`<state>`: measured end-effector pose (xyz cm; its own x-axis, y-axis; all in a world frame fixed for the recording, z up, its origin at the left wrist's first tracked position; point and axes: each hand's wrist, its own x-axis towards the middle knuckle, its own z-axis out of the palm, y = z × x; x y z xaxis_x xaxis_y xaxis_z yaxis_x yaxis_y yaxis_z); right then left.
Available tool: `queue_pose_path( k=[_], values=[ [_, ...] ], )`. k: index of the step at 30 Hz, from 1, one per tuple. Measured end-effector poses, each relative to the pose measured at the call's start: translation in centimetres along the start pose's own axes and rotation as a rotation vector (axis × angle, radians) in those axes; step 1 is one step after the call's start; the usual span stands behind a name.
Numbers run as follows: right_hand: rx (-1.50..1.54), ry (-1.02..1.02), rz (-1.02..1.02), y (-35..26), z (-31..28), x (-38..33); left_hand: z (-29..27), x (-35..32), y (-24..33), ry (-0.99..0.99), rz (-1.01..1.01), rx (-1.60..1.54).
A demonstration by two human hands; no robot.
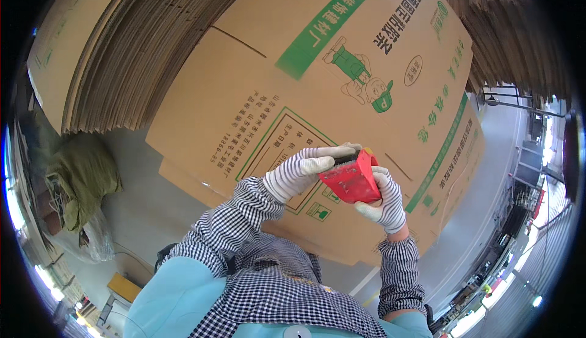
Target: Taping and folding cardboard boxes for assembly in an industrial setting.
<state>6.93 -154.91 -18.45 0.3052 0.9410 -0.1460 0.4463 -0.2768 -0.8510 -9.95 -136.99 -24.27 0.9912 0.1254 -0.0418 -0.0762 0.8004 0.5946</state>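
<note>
Stacked cardboard sheets (143, 39) are flanking a printed carton (238, 75); above it, the left hand (299, 170) is pinching a red box-shaped tool (349, 182) at its black edge, and the right hand (386, 202) is gripping its side, fingers partly closed.

Under me I see a grey floor (141, 213); toward its left edge it bears an olive-green sack (91, 176) and crumpled clear plastic film (97, 240). What holds up the printed flattened carton (323, 113) is hidden from me.

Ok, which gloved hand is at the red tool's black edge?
The left hand, at the black edge; the right hand grips the red tool at its opposite end.
</note>
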Motion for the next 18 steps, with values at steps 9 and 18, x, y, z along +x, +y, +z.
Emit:
queue_pose_path(
  k=[9,18],
  values=[
    [-0.055,-0.06,0.034,2.0,0.1,3.1,-2.9,3.4,-1.2,0.443,-0.088,-0.278],
    [-0.113,-0.103,0.551,8.5,-1.3,13.6,-23.1,5.9,5.1,1.464,0.322,1.642]
  ],
)
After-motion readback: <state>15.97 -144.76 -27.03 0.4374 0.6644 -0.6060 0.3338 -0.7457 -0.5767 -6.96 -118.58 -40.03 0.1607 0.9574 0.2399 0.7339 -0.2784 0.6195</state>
